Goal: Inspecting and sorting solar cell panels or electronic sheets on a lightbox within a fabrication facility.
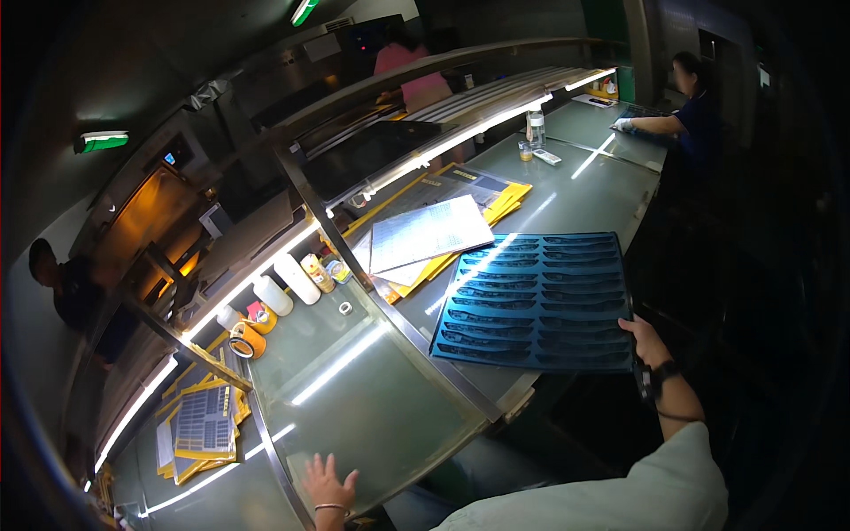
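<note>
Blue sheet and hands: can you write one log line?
left hand: empty; right hand: holds blue sheet, right edge; yellow-edged sheets: on table

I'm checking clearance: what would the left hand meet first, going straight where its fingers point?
The left hand would probably cross the greenish tabletop and first meet the tall white bottle, though hand height is unclear.

So the right hand (651, 343) has a flat blue rectangular panel (539, 305) by its right edge, two columns of long dark shapes running down it. Left hand (328, 485) is empty, fingers spread by the near edge of a grey-green glossy worktable (372, 429); can't tell if it's touching. Just past the panel there's a shiny white rectangular sheet (429, 234) on yellow-edged flat sheets (506, 203). Farther left, white cylindrical bottles (297, 279) stand near an orange roll (246, 340).
</note>
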The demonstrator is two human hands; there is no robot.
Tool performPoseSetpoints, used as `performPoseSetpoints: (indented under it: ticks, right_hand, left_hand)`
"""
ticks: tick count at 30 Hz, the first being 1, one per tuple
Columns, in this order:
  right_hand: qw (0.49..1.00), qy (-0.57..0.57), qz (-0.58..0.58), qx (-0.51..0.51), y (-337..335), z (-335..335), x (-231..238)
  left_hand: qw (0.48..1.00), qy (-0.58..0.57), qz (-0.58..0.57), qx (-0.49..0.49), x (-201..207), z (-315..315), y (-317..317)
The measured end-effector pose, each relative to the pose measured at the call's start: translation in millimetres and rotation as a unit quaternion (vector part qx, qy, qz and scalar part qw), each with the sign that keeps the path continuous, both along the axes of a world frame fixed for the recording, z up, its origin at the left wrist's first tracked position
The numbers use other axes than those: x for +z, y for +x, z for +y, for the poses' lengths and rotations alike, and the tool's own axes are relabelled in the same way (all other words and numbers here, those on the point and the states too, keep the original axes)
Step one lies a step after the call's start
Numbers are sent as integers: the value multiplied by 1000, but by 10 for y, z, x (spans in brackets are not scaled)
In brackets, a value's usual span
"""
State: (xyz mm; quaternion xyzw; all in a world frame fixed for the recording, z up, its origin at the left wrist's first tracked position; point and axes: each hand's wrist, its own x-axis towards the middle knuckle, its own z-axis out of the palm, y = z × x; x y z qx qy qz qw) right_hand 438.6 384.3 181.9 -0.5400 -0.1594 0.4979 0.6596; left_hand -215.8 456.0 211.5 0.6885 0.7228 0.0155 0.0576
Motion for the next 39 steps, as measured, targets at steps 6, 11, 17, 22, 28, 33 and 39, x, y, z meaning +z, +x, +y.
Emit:
performPoseSetpoints:
  ticks: [6, 11, 17, 22, 28, 33, 39]
  right_hand:
    - [988, 49, -55, -133, -149, -893, 513]
    - [972, 138, -82, -171, 46, -1202, 393]
    - [963, 110, 39, -242, -92, -1019, -229]
    - [970, 131, 170, -110, -335, -712, -818]
    - [971, 180, -123, -101, -509, -202, -561]
    - [954, 219, 113, -171, -667, 586, -206]
    - [968, -34, -238, -73, -776, 562, -522]
  left_hand:
    - [990, 15, -58, -129, 96, 191, 881]
    - [978, 30, -76, -193, 161, 331, 1363]
    - [949, 94, -143, -266, 245, 411, 1901]
    - [932, 81, -139, -325, 260, 343, 2204]
    - [929, 71, -123, -343, 255, 386, 2290]
    - [910, 91, -172, -365, 276, 428, 2465]
    - [874, 111, -219, -420, 166, 495, 3232]
